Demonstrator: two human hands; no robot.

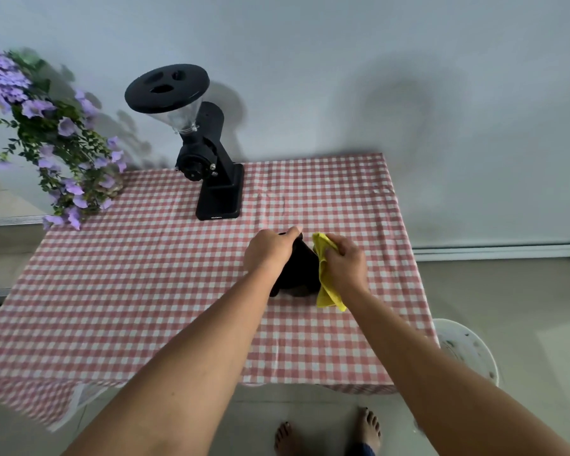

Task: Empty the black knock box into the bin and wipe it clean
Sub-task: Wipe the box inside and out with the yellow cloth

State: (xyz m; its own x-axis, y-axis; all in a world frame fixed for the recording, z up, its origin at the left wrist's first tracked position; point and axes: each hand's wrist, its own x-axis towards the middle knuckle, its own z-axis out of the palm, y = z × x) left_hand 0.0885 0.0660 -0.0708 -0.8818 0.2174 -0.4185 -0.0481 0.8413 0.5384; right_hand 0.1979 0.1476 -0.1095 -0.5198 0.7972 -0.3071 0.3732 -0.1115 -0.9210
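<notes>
Both hands work on the black knock box (pixel 297 268) over the checked desk (pixel 145 274).

The left hand (pixel 270 250) is closed around the knock box's left side and upper edge, tilting it; the right hand (pixel 346 261) grips a yellow cloth (pixel 326 284) pressed against the box's right side. The box sits in front of the black grinder (pixel 208 153), slightly to its right. A white bin (pixel 468 350) stands on the floor right of the box, past the desk's edge.

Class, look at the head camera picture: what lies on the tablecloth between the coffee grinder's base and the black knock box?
Nothing: in the head view, only bare checked tablecloth lies between the coffee grinder and the knock box.
</notes>
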